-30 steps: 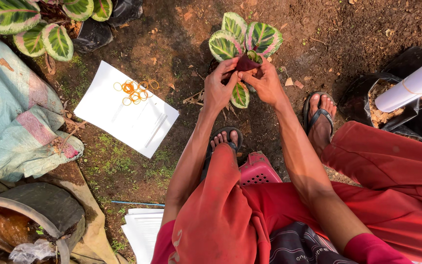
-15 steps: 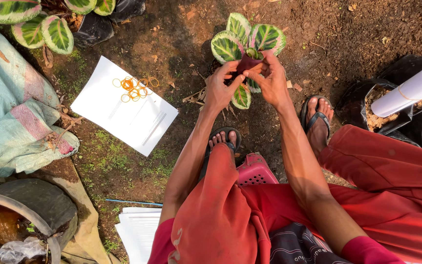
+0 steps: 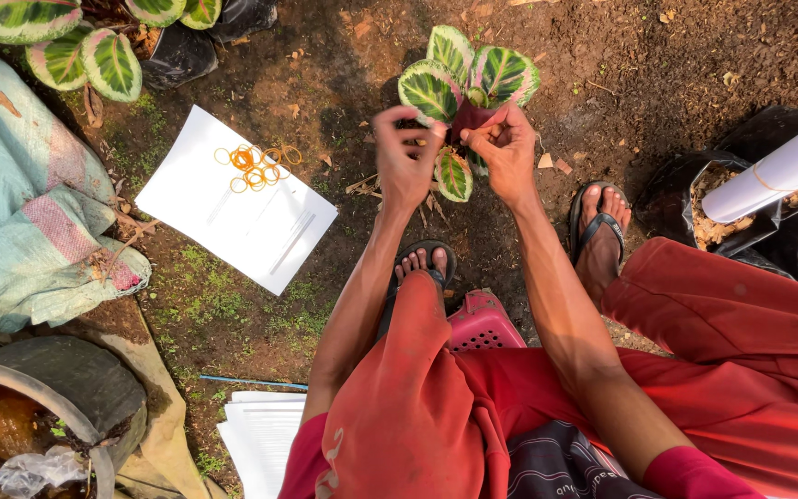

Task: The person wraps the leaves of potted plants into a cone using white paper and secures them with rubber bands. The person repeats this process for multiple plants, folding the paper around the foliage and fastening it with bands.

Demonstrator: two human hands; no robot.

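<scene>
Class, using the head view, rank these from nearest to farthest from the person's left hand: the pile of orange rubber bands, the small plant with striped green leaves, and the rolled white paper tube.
1. Small plant with striped green leaves: touching the left hand, just right of it.
2. Pile of orange rubber bands: to the left, on the white paper sheet.
3. Rolled white paper tube: far right edge.

Sunlit bare soil [image 3: 695, 74], mossy patches

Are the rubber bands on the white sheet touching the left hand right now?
Apart. The head view shows the orange rubber bands lying on the white sheet, with bare soil between them and the left hand.
</scene>
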